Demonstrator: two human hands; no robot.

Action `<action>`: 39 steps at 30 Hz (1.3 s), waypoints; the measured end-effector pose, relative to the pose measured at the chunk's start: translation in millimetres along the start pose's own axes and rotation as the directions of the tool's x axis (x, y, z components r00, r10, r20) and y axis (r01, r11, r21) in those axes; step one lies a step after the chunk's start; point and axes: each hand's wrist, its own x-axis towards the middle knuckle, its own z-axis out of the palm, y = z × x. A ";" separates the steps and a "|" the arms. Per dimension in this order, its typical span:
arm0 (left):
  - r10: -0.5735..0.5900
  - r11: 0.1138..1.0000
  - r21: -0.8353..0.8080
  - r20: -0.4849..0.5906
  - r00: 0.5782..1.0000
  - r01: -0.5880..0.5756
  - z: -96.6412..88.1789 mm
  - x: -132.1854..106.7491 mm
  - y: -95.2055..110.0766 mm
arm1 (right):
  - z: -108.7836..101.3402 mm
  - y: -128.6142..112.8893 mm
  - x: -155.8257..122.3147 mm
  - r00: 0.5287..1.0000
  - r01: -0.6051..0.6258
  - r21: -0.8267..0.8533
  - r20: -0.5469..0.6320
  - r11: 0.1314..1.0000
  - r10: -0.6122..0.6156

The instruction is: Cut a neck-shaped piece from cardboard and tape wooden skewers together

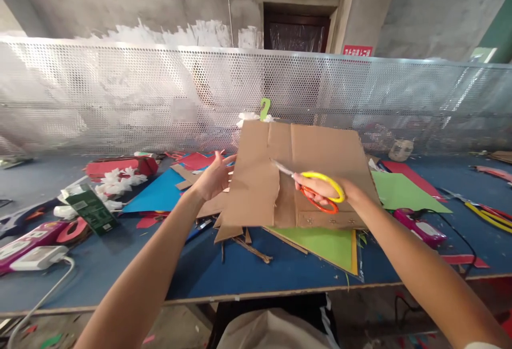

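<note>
A large creased sheet of brown cardboard (256,178) is tilted up in front of me, with a cut line running up from its lower edge. My right hand (318,186) is closed round scissors (330,181) with one yellow and one orange-red handle loop. Their blade lies over the cardboard near the upper end of the cut; whether it goes through the sheet I cannot tell. At the sheet's left edge is my left hand (212,178), thumb and fingers apart, some fingertips hidden by the cardboard.
Cardboard scraps (230,233) and green sheets (328,250) lie under the cardboard. Left are blue paper (154,192), a green box (90,208) and a white charger (38,259) with cable. Right are a purple device (420,227) and another pair of scissors (480,208). Perforated metal panelling (140,93) stands behind.
</note>
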 end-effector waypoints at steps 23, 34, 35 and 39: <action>0.344 0.939 0.087 -0.281 0.896 -0.333 25.9 2.9 -17.5 | 35.1 17.6 -12.3 0.990 -0.009 -0.069 0.139 0.998 0.018; 0.370 0.928 0.135 -0.234 0.899 -0.347 26.3 8.2 -14.2 | 26.7 19.3 -12.6 0.990 -0.078 -0.033 0.118 0.996 0.081; 0.374 0.927 0.138 -0.242 0.895 -0.350 26.0 7.1 -15.1 | 29.4 20.0 -10.9 0.990 -0.065 -0.061 0.120 0.996 0.072; 0.357 0.934 0.134 -0.305 0.883 -0.332 25.0 2.5 -18.9 | 43.8 22.0 -5.4 0.998 0.002 -0.288 0.064 0.958 0.017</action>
